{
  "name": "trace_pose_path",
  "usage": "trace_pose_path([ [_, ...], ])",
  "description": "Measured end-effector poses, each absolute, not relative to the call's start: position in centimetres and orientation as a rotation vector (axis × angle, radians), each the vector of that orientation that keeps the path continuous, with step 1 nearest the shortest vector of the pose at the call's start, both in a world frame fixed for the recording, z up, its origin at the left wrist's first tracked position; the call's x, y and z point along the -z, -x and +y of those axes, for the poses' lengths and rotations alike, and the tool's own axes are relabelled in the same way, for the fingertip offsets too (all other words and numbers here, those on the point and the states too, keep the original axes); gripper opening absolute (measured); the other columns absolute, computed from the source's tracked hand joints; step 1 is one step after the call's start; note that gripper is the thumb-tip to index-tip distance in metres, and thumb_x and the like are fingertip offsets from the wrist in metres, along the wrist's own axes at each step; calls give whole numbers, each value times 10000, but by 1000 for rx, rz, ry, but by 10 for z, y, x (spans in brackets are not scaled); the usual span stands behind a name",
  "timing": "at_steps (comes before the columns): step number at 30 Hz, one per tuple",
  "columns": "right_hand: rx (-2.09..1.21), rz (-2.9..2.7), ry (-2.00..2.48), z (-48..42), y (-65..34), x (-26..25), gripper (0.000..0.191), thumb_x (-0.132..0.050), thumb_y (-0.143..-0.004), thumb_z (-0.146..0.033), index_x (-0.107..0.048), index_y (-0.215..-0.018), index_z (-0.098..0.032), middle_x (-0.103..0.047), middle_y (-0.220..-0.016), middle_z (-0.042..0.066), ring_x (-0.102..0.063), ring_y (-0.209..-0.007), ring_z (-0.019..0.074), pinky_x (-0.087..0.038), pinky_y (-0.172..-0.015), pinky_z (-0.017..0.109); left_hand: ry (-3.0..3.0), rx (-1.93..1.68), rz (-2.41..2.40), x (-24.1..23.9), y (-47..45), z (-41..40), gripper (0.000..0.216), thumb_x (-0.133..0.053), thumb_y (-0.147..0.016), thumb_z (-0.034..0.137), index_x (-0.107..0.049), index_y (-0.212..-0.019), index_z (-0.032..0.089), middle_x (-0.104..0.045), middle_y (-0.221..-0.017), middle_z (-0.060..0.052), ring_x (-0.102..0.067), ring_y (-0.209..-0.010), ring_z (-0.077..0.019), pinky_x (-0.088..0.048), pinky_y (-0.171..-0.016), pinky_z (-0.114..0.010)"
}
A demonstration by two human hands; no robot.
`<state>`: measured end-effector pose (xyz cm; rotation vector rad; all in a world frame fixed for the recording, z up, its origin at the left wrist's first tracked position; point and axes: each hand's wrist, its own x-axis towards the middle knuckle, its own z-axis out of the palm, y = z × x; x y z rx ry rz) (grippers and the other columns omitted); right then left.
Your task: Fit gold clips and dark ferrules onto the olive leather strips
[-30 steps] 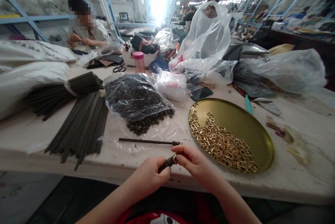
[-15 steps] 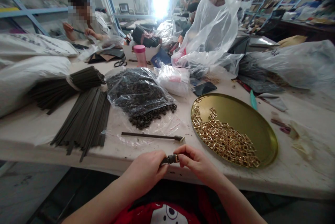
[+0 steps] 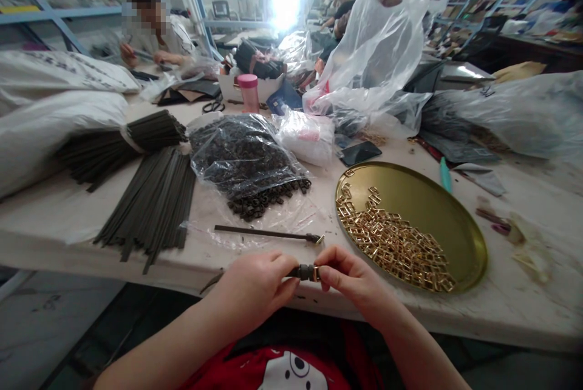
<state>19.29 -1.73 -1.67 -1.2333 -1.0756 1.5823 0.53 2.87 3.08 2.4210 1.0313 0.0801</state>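
Note:
My left hand (image 3: 262, 280) is closed around a dark strap (image 3: 304, 272), whose tail sticks out to the left beneath the palm. At the strap's right end is a small gold buckle (image 3: 314, 273), pinched between the thumb and fingertips of my right hand (image 3: 341, 274). Dark loops sit around the strap just left of the buckle. Another strap with a buckle at its right end (image 3: 268, 234) lies on the table beyond my hands. To the right, a round gold tray (image 3: 460, 220) carries a heap of gold buckles (image 3: 401, 244).
A plastic bag of small dark loops (image 3: 246, 159) lies ahead. On the left are loose dark strips (image 3: 152, 201) and a tied bundle (image 3: 159, 129). A phone (image 3: 361, 153), a pink-lidded jar (image 3: 248, 92) and clear bags (image 3: 364, 56) stand further back. Another person sits at the far left.
Both hands have shifted slightly right with the strap, and its tail now shows left of my left hand. The view has turned a little.

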Motion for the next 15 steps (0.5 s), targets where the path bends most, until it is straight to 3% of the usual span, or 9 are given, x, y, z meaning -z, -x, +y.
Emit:
trace_pose_path([
  [5, -1725, -884, 1110, -20, -191, 17, 230, -652, -723, -378, -557, -755, -171, -562, -609, -35, -507, -571, 92, -387, -588, 225, -2559, -43, 961, -28, -9, 28, 128, -451, -796, 202, -539, -707, 178, -549, -652, -18, -488, -574, -143, -238, -505, -246],
  [15, -1859, -458, 898, -14, -181, 27, 241, -744, -633, -320, -580, -694, -155, -571, -602, -41, -522, -527, 60, -439, -531, 179, -2360, -293, 1089, 0, -8, 18, 90, -428, -800, 194, -515, -784, 182, -556, -672, -7, -490, -601, -142, -299, -553, -247],
])
